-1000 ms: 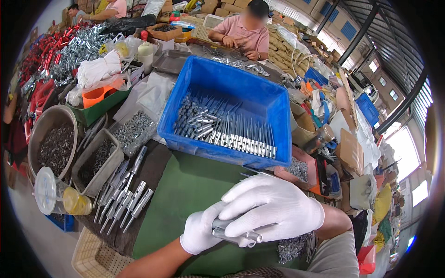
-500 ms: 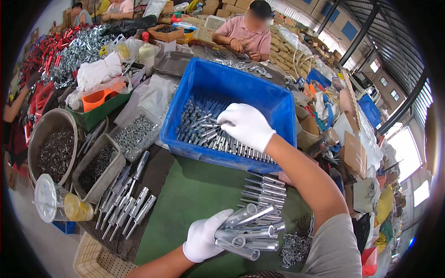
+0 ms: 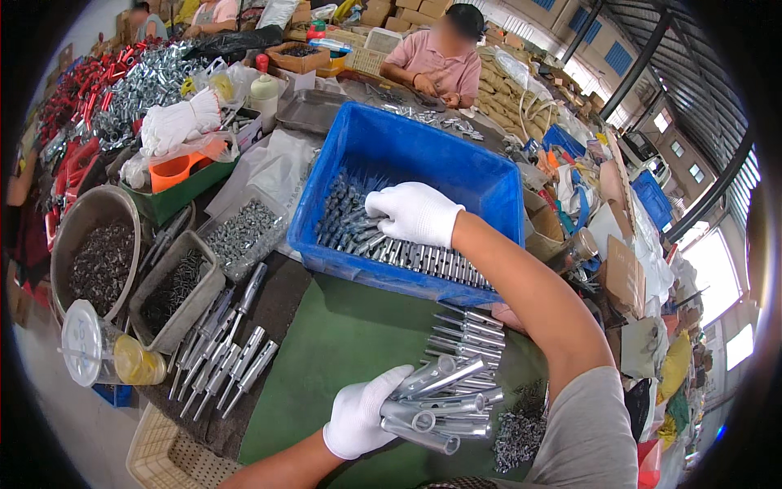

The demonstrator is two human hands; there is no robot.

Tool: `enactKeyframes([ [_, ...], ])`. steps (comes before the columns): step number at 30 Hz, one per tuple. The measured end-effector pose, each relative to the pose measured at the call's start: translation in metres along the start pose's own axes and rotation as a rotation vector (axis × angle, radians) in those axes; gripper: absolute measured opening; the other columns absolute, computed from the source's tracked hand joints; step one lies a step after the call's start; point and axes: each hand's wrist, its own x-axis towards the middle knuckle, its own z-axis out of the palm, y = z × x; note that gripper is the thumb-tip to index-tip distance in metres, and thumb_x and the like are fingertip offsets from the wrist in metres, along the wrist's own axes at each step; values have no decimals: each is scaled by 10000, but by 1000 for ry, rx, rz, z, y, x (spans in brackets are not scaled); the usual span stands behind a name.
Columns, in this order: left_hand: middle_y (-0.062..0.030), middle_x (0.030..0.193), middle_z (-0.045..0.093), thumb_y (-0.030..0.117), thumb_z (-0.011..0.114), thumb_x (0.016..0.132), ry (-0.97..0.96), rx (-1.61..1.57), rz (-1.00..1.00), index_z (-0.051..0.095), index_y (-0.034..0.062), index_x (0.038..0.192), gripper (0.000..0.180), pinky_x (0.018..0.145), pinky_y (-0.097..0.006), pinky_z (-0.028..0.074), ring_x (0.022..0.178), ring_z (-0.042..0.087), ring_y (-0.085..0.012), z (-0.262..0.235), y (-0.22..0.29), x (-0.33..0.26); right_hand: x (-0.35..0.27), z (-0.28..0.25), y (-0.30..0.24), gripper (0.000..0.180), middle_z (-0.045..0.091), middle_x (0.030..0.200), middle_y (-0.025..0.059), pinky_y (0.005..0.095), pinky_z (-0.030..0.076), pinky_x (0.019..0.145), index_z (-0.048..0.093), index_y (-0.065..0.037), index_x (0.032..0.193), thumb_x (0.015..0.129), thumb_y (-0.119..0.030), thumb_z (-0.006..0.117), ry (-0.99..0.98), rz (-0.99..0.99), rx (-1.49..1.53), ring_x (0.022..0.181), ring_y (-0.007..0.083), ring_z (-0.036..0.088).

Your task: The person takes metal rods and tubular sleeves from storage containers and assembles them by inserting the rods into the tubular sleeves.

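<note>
My left hand (image 3: 361,417), in a white glove, is wrapped round a bundle of shiny metal tubes (image 3: 440,403) above the green work surface (image 3: 326,326). In the blue bin (image 3: 407,281), my gloved right hand (image 3: 417,213) reaches over packed rows of metal rods with sleeves (image 3: 432,259). Its fingers are curled together at the left part of those rows; whatever lies between the fingertips is hidden. Beyond the tube bundle, a row of similar sleeved rods (image 3: 466,332) lies on the green surface. Small metal parts (image 3: 520,440) are heaped beside my right sleeve.
On the left stand a round metal basin (image 3: 55,269), a grey tub of dark screws (image 3: 213,285), a clear tray of small fittings (image 3: 244,232) and a lidded plastic cup (image 3: 81,342). More sleeved rods (image 3: 216,375) lie nearby. Across the table sits a co-worker (image 3: 440,61).
My right hand has shifted left over the rods in the bin, its fingers still curled. The left hand keeps its hold on the tubes. The whole view has moved slightly.
</note>
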Motion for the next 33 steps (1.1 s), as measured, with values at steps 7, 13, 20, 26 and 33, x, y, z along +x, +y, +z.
enactKeyframes([
  [7, -113, 862, 685, 172, 801, 646, -57, 63, -54, 515, 30, 1199, 638, 568, -341, 532, 641, 664, -293, 5, -4, -3, -23, -37, -13, 272, 628, 951, 77, 294, 494, 781, 618, -44, 1111, 881, -170, 549, 431, 167, 726, 836, 174, 610],
  [13, -125, 873, 681, 194, 812, 660, -26, 77, -37, 492, 24, 1205, 655, 574, -353, 536, 674, 673, -303, 2, -5, -7, -56, -38, -29, 303, 599, 996, 61, 279, 502, 757, 546, 21, 1205, 934, -115, 539, 428, 153, 1681, 843, 132, 596],
  [20, -140, 895, 674, 207, 828, 655, -32, 62, -67, 488, 19, 1193, 664, 606, -351, 545, 702, 678, -306, 10, -14, -14, -95, -41, -41, 329, 595, 1013, 68, 287, 509, 773, 522, 23, 1228, 930, -115, 549, 457, 157, 1735, 846, 142, 598],
  [26, -141, 1015, 619, 119, 797, 652, -11, -35, -354, 540, 23, 1140, 560, 750, -369, 521, 854, 642, -293, 12, -24, -21, -177, -77, -65, 357, 594, 996, 81, 290, 509, 758, 529, 44, 1203, 908, -154, 569, 454, 352, 1348, 829, 144, 597],
  [33, -40, 1063, 538, 309, 563, 926, 79, -589, -527, 496, 105, 1138, 301, 742, -317, 549, 929, 601, -160, 3, -30, -34, -327, -64, -96, 249, 667, 924, 83, 318, 499, 758, 654, -57, 1049, 848, -199, 615, -112, 720, 569, 822, 177, 635],
])
